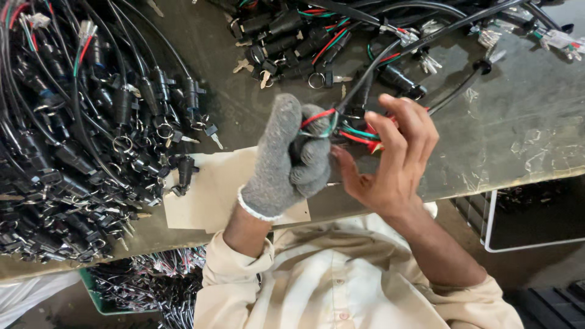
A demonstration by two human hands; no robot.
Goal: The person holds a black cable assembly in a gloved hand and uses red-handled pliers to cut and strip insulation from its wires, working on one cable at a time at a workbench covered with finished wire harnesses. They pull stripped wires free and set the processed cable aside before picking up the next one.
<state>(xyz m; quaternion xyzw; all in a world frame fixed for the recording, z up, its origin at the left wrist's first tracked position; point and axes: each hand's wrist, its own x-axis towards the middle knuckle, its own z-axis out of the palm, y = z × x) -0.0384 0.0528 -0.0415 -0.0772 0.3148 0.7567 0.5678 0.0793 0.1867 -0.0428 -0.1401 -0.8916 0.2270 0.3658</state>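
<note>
While our gloved left hand (292,155) grips the wire bundle (341,131) above the card (210,195), our right hand's (390,158) open fingers sort wires.

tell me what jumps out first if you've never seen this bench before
At the centre, the left hand in a grey knit glove grips a bundle of red and green wires, while the bare right hand works at them with spread fingers. To the left, a big heap of black cabled key switches covers the table, with a smaller pile along the top edge.
</note>
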